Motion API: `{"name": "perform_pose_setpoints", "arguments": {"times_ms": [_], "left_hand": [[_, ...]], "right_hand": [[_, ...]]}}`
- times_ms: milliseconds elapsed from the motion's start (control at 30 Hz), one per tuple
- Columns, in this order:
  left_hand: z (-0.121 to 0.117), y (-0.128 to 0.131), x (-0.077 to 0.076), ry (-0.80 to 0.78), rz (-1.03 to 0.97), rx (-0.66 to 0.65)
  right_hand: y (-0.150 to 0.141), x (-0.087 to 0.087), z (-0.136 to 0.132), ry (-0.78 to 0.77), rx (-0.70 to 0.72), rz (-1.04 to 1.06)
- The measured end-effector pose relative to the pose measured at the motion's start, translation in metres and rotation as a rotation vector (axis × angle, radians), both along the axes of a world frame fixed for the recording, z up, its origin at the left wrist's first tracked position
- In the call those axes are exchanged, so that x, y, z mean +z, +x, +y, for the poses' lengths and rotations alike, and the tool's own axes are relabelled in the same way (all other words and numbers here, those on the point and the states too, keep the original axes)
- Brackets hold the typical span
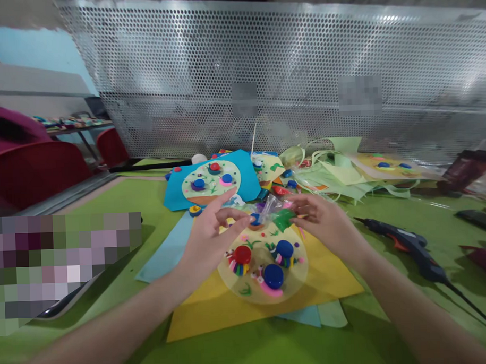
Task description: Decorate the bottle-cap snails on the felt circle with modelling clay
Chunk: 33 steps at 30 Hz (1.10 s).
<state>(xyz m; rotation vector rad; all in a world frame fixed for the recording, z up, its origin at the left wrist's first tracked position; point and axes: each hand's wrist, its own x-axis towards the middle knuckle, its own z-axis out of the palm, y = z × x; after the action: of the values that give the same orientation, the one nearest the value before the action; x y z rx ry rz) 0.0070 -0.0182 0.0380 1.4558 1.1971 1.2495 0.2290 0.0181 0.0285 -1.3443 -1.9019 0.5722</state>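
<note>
My left hand (215,225) is over the top left of a pale round paper, its thumb and fingers curled together beside a blue bottle cap (255,219). Whatever lies between those fingertips is too small to make out. My right hand (321,214) has its fingertips at a crumpled clear plastic bag with green modelling clay (283,219) in it. Below the hands, the round paper (235,289) rests on a yellow sheet (199,311). It carries a red bottle cap (243,254), two blue bottle caps (274,276) and coloured clay strips.
Behind stands a blue card (248,176) with a similar capped picture. A glue gun (408,245) with its cable lies at right. Pale green paper strips (330,165) and plastic clutter the back, before a perforated metal panel (207,72). Red chairs (39,168) are at left.
</note>
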Motion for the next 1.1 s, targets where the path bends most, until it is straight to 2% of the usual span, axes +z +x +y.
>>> {"name": "perform_pose_setpoints", "arguments": {"times_ms": [133, 233, 400, 633, 733, 900, 1100], "left_hand": [[-0.001, 0.0, 0.0, 0.056, 0.031, 0.006], [-0.002, -0.001, 0.002, 0.058, 0.071, 0.038], [-0.004, -0.002, 0.004, 0.076, -0.024, 0.086], [-0.007, -0.001, 0.003, 0.123, 0.053, 0.064], [-0.007, -0.002, 0.005, 0.087, 0.092, 0.043], [-0.005, -0.004, 0.007, 0.052, 0.107, -0.083], [-0.004, -0.002, 0.005, 0.054, 0.057, -0.042]], "right_hand": [[-0.013, 0.003, -0.017, -0.136, 0.261, 0.346], [-0.018, 0.004, -0.022, -0.199, 0.316, 0.412], [-0.015, 0.008, -0.021, -0.224, 0.313, 0.49], [-0.016, 0.008, -0.023, -0.211, 0.312, 0.515], [-0.018, 0.009, -0.025, -0.205, 0.32, 0.504], [-0.019, 0.012, -0.027, -0.177, 0.349, 0.444], [-0.022, 0.013, -0.032, -0.165, 0.341, 0.381]]}}
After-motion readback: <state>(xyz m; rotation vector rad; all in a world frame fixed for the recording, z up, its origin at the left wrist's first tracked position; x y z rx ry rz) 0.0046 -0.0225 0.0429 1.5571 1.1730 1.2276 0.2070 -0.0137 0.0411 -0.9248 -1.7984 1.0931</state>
